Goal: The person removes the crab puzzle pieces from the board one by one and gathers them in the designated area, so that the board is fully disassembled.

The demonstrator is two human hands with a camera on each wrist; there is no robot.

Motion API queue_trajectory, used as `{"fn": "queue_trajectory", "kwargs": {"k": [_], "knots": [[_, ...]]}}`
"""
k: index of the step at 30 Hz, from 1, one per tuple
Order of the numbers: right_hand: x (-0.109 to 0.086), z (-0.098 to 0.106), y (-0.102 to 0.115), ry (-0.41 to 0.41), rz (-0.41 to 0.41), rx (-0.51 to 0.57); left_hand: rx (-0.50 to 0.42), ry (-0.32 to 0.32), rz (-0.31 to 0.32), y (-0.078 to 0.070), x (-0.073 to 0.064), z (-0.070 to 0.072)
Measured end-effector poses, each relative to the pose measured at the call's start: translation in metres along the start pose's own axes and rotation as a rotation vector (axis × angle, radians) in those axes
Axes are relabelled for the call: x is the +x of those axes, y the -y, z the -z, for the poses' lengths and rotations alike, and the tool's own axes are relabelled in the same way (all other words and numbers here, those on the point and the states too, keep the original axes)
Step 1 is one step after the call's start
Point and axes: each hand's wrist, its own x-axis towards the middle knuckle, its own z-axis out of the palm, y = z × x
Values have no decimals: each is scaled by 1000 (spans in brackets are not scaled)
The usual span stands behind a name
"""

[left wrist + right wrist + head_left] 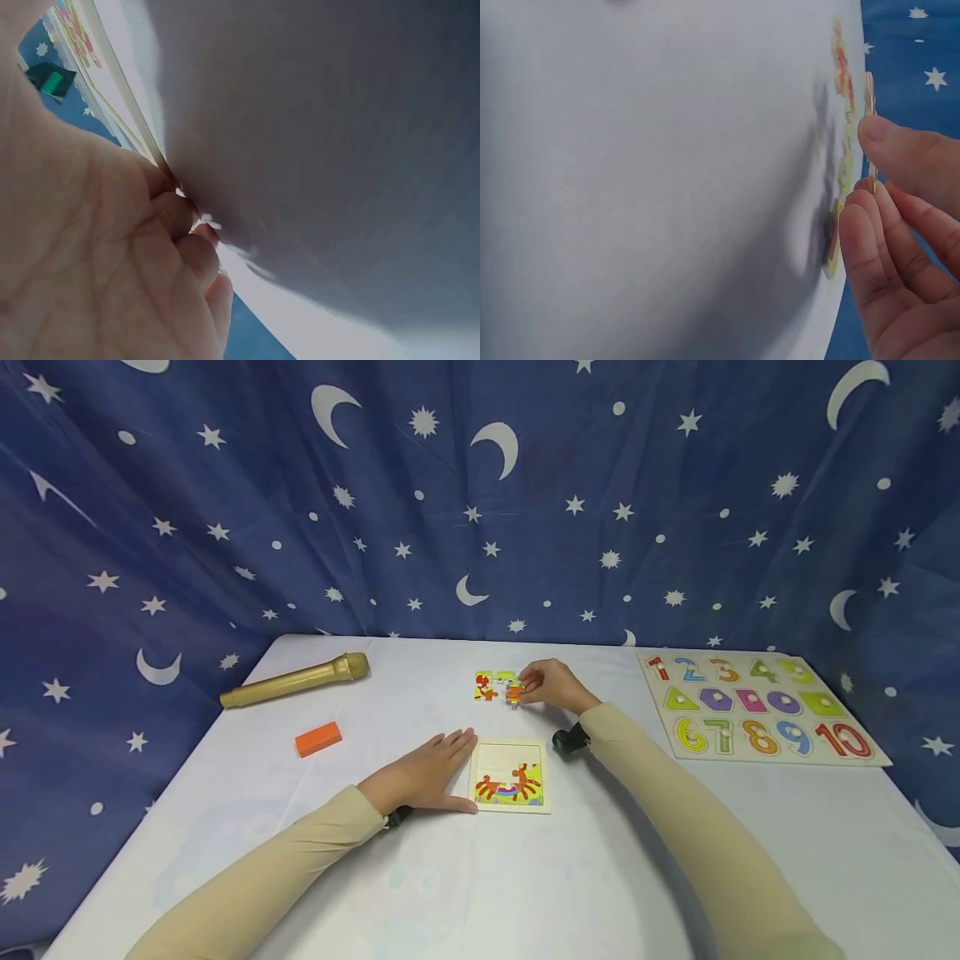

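A square wooden puzzle tray (510, 742) lies mid-table, its lower part filled with pieces showing a red animal and a rainbow. My left hand (429, 770) rests flat on the table with fingers straight, its fingertips and thumb touching the tray's left edge. Beyond the tray, my right hand (553, 685) pinches a jigsaw piece (513, 694) between thumb and fingers. In the right wrist view that piece (870, 97) appears edge-on, lifted off the table. Several loose jigsaw pieces (483, 682) lie just left of the right hand; the held piece partly covers them.
A gold microphone (300, 682) lies at the back left, with an orange block (318, 739) nearer. On the right sits a number-and-shape peg board (757, 710). The white table (570, 877) ends at a blue curtain (420, 552) with stars and moons.
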Motion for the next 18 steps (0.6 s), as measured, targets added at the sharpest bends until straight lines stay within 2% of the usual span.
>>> {"fn": "queue_trajectory", "kwargs": {"k": [6,12,18], "knots": [[15,-10,1,-8,-27,-42,-7,3,5,1,0,0],[16,-11,3,-36,-28,-72,-13,4,5,0,1,1],[15,-11,3,-17,-30,-63,-7,8,9,0,1,-1]]}}
